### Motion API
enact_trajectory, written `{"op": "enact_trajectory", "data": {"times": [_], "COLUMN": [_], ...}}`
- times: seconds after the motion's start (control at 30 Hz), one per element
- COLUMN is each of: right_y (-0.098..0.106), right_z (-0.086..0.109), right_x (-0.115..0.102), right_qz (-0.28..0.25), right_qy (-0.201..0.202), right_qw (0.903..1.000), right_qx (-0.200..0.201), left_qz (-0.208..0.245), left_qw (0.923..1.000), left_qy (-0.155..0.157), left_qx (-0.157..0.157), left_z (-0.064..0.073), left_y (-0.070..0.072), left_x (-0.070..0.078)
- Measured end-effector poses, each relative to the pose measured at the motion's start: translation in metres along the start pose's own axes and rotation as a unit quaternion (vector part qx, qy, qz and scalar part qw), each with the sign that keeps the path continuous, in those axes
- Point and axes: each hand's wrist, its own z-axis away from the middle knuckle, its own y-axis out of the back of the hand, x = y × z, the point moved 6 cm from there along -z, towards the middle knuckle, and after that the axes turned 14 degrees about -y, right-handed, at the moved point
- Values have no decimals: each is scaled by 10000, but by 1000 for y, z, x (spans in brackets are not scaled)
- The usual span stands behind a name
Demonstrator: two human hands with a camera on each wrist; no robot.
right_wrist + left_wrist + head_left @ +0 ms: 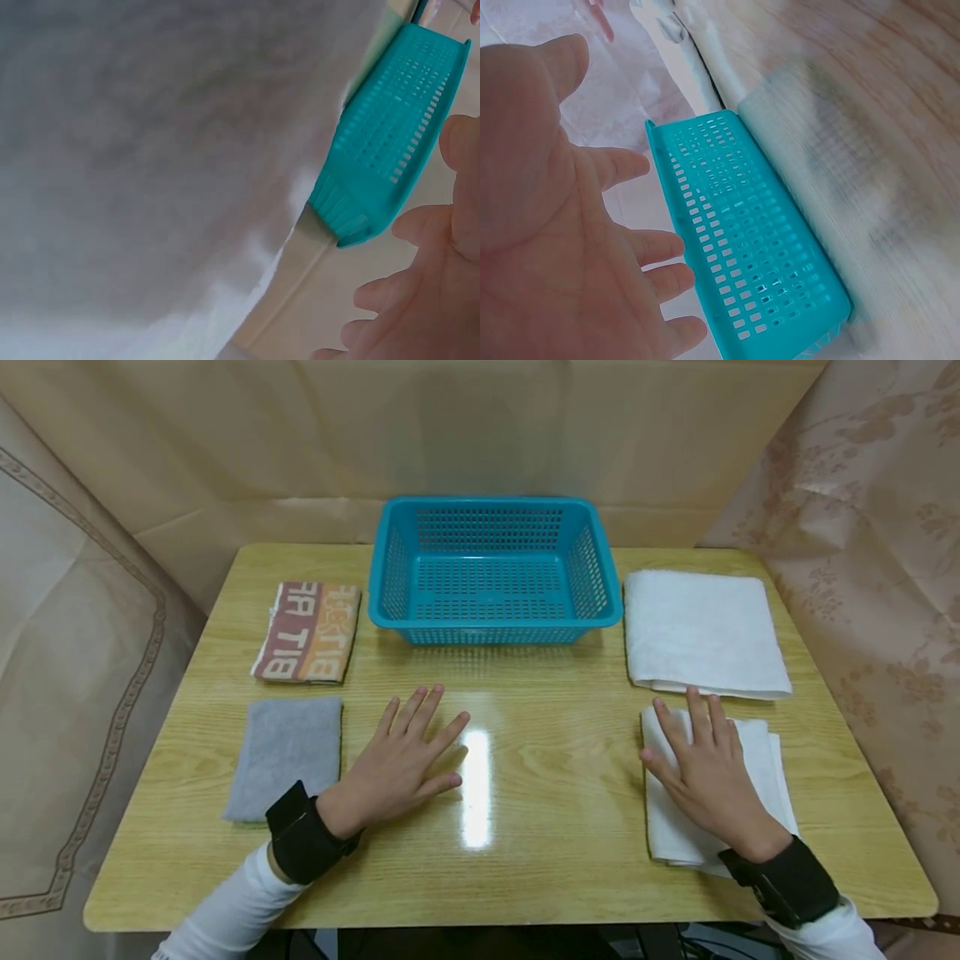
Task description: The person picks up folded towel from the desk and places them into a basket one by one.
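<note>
My left hand (397, 764) is held over the table with its fingers spread and nothing in it, just right of a folded grey towel (288, 752). On the other side, my right hand (705, 768) hovers over a smaller folded white towel (675, 827), fingers also spread, and covers part of it. Behind that lies a larger folded white towel (701, 627). A folded towel with maroon and orange lettering (311, 631) sits beyond the grey one. In the left wrist view, the palm (562, 225) is bare, with the blue basket past the fingertips.
A blue perforated plastic basket (487, 631) stands at the back centre of the wooden table (555, 877). Cloth curtains (300, 452) rise behind the table and on both sides. Both wrists wear black bands (307, 835).
</note>
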Motion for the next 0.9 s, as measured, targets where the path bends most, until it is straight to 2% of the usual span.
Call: {"op": "enact_trajectory", "data": {"times": [0.4, 0.67, 0.9], "right_y": [8, 6, 6], "right_z": [0, 6, 9], "right_x": [15, 29, 41], "right_qz": [-26, -101, -94], "right_qy": [-298, -618, -750], "right_qw": [9995, 9980, 9971], "right_qx": [87, -76, -20], "left_qz": [45, 120, 124], "left_qw": [9997, 9998, 9998], "left_qy": [-130, -120, -105], "left_qx": [223, 118, 65], "left_z": [0, 0, -2], "left_y": [-3, -5, -6], "left_x": [0, 0, 1]}}
